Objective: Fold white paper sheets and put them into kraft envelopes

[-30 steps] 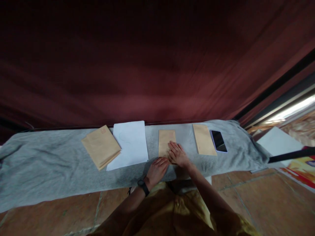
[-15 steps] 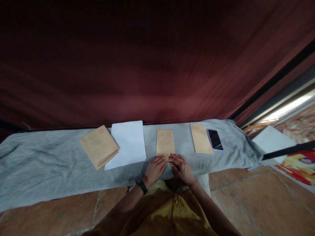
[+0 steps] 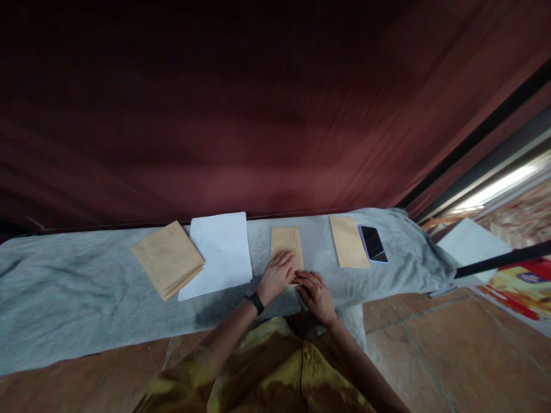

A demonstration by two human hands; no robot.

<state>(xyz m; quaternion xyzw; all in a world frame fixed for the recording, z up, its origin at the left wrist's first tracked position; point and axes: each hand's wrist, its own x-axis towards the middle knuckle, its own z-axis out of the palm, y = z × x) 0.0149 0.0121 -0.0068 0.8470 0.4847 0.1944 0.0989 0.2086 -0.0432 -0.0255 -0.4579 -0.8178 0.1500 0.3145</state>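
A brown paper envelope (image 3: pixel 286 236) with a small reddish print near its far edge lies straight in front of me on the grey cloth. My left hand (image 3: pixel 276 276), with a dark band on the wrist, rests stretched out over the envelope's middle, palm down. At the envelope's near right corner, my right hand (image 3: pixel 315 293) has its fingers bent over the folded near edge, thumb close against them. Both hands cover much of the envelope's near half, so the flap shows only in part.
To the left lie a stack of brown envelopes (image 3: pixel 166 258) and white paper sheets (image 3: pixel 219 252), overlapping. Another brown envelope (image 3: pixel 349 244) and a smartphone (image 3: pixel 374 244) are on the right. A dark red curtain (image 3: pixel 258 143) hangs behind the cloth-covered surface (image 3: pixel 86 292).
My left hand has moved from the near edge up onto the envelope's middle, fingers extended. My right hand stays at the near edge. The view has shifted slightly.
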